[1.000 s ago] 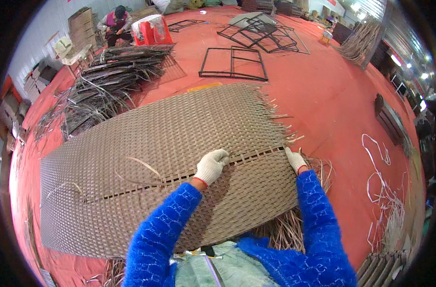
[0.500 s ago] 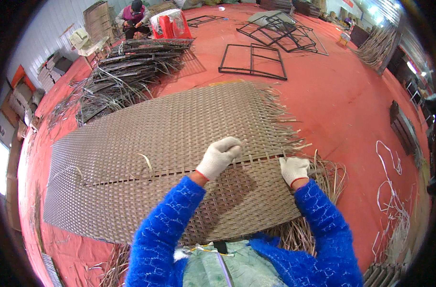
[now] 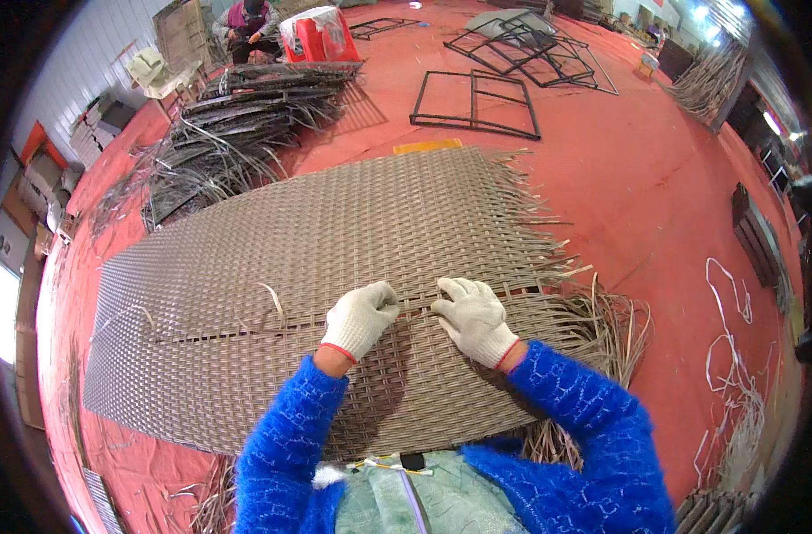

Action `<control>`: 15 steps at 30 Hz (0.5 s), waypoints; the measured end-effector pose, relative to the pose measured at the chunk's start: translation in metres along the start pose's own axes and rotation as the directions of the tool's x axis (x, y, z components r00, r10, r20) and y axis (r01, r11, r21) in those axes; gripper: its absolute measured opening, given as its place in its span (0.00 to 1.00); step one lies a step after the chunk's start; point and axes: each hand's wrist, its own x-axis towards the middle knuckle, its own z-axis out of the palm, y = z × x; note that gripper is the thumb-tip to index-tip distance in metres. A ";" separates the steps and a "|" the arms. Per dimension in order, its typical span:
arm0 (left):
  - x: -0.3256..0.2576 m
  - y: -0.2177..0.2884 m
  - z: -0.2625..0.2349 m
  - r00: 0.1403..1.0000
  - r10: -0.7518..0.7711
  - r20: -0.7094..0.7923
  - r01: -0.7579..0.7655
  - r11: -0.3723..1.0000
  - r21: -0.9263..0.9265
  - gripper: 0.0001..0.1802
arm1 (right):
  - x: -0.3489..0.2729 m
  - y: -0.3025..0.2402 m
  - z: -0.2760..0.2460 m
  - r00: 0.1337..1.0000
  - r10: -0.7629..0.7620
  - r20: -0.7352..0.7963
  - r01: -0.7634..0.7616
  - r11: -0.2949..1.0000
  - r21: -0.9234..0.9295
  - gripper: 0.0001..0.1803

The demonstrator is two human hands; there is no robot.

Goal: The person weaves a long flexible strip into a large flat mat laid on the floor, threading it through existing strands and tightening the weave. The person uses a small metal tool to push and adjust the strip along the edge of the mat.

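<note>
A large brown woven wicker panel (image 3: pixel 272 231) lies in front of me, with a narrow gap running across its weave. White knitted gloves with red cuffs cover both hands. My left hand (image 3: pixel 361 319) is at the gap, fingers curled and pressed together; whatever they pinch is hidden. Just to its right, my right hand (image 3: pixel 473 322) rests on the weave along the same gap, fingers partly stretched and apart. A loose pale strip (image 3: pixel 272 301) curls up from the panel to the left. Unwoven strip ends (image 3: pixel 615 325) fan out at the right edge.
A pile of dark woven pieces (image 3: pixel 237 133) lies beyond the panel at far left. Black metal frames (image 3: pixel 475 105) lie on the red floor (image 3: pixel 637 187). Near a red plastic stool (image 3: pixel 317 40) sits another person (image 3: pixel 247 27). White cord (image 3: pixel 735 365) is strewn at right.
My left hand has moved left and down to the weave. My right hand has shifted left from near the panel's right edge along the gap, its fingers now more stretched.
</note>
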 end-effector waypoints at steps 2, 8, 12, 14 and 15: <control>-0.001 0.001 0.008 1.000 -0.007 -0.020 0.009 0.996 0.091 0.06 | 0.001 0.002 0.006 0.998 0.048 0.051 -0.047 0.999 -0.004 0.09; -0.003 0.000 0.022 1.000 -0.010 -0.027 0.015 0.983 0.181 0.07 | 0.009 0.008 0.023 0.982 0.114 0.152 -0.124 0.991 0.054 0.08; 0.001 -0.008 0.032 1.000 0.011 -0.008 -0.010 0.989 0.148 0.06 | 0.007 -0.001 0.035 0.988 0.128 0.084 -0.124 0.991 -0.057 0.09; 0.003 -0.013 0.036 1.000 0.023 0.017 -0.025 0.990 0.137 0.06 | 0.007 -0.005 0.042 0.982 0.151 0.110 -0.134 0.980 -0.148 0.10; 0.004 -0.016 0.037 0.999 0.020 0.033 -0.025 0.989 0.147 0.06 | 0.006 -0.007 0.045 0.981 0.153 0.122 -0.131 0.976 -0.172 0.11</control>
